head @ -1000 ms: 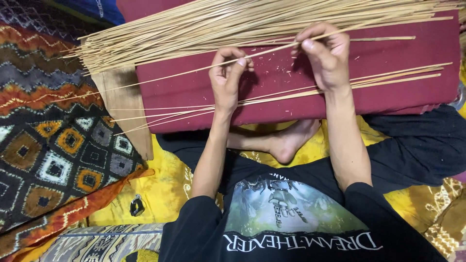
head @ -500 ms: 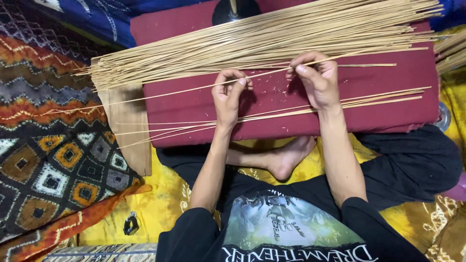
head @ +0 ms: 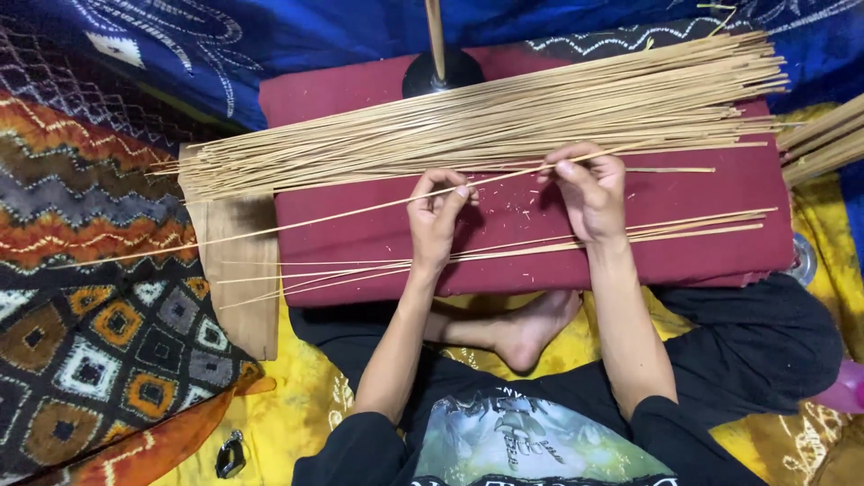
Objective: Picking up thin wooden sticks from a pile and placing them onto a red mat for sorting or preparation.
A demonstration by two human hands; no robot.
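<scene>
Sticks: I am seeing one thin bamboo stick (head: 360, 212) running from far left up across the maroon cloth pad (head: 360, 99). My left hand (head: 436, 219) is pinching it between thumb and fingertips, and my right hand (head: 589, 191) is pinching it further right, keeping it clear of the far pile (head: 504, 121). Nearer sticks (head: 558, 245) are lying sorted under my wrists. Compared with 0.5 s ago, the view is sitting lower and a black base (head: 441, 72) is showing fully.

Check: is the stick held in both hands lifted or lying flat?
Lifted: the thin stick is pinched by left hand and right hand above the red cloth.
</scene>
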